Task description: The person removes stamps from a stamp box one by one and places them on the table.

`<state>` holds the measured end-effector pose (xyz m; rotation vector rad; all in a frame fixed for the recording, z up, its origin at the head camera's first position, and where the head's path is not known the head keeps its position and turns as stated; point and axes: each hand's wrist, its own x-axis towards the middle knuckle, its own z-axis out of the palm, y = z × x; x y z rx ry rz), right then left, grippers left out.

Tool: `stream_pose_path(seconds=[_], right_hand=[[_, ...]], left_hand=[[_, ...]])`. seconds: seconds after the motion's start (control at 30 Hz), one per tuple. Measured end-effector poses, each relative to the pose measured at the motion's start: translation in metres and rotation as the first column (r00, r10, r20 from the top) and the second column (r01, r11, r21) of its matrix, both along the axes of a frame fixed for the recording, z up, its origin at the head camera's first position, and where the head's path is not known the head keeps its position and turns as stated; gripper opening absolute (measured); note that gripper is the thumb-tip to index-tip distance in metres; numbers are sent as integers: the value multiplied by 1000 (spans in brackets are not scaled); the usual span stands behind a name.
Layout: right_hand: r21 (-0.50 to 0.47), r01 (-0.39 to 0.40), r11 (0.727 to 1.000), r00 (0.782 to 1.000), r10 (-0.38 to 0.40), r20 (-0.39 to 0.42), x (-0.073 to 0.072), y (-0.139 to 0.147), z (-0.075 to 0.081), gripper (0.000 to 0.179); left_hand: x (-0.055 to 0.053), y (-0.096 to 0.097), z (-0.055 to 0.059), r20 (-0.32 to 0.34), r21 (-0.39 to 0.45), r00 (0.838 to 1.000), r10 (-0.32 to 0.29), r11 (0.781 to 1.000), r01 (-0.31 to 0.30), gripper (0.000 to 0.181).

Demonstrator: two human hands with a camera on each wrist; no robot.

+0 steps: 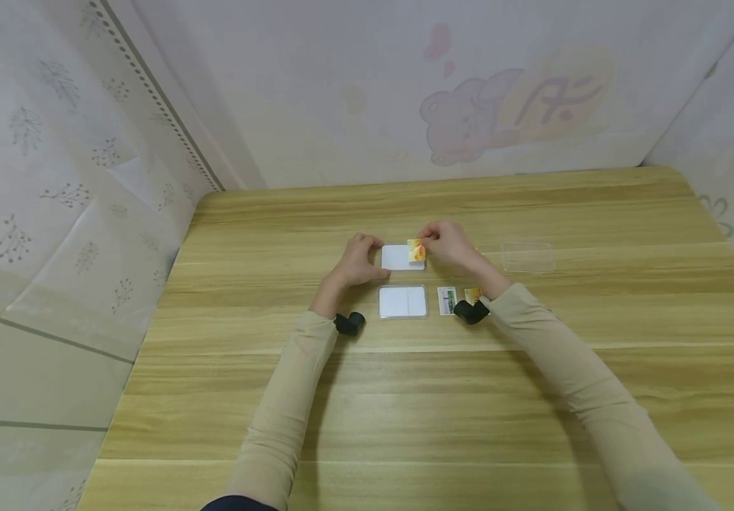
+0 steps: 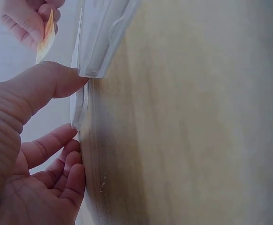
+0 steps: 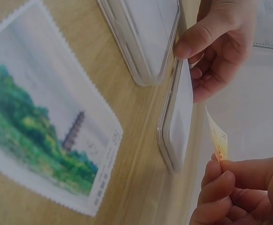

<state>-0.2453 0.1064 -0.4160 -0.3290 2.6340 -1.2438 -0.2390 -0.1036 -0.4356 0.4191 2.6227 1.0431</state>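
Note:
An orange-yellow postage stamp (image 1: 416, 250) with a perforated edge is pinched between the thumb and finger of my right hand (image 1: 448, 243). It hovers tilted over the right part of a flat case with a white insert (image 1: 395, 257). My left hand (image 1: 357, 261) holds that case at its left end, thumb at the near corner and a fingertip at the far one. Nearer to me lies a second clear case with a white insert (image 1: 402, 301). Right of it rests a stamp with a pagoda on a green hill (image 3: 52, 117).
Another orange stamp (image 1: 472, 294) lies partly hidden by the black wrist camera (image 1: 471, 312). A transparent lid (image 1: 529, 257) sits on the wooden table (image 1: 405, 411) at the right. Patterned cloth (image 1: 316, 92) hangs behind the table.

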Motion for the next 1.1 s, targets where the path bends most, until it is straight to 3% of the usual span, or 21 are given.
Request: stream_pose_path(seconds=[0.33, 0.57, 0.8, 1.1], right_hand=[[9, 8, 1000, 1000, -8, -11, -3, 10, -2, 18], [-55, -1, 998, 999, -1, -36, -5, 22, -9, 15], [19, 20, 1000, 999, -19, -33, -2, 26, -5, 17], [24, 30, 999, 999, -29, -40, -3, 31, -9, 16]], left_hand=[[-1, 0, -1, -3, -6, 1000, -7, 1000, 7, 62], [-1, 0, -1, -3, -7, 1000, -4, 1000, 4, 62], [-1, 0, -1, -6, -13, 1000, -6, 1000, 6, 62], [-2, 0, -2, 8, -10, 1000, -1, 1000, 1, 61]])
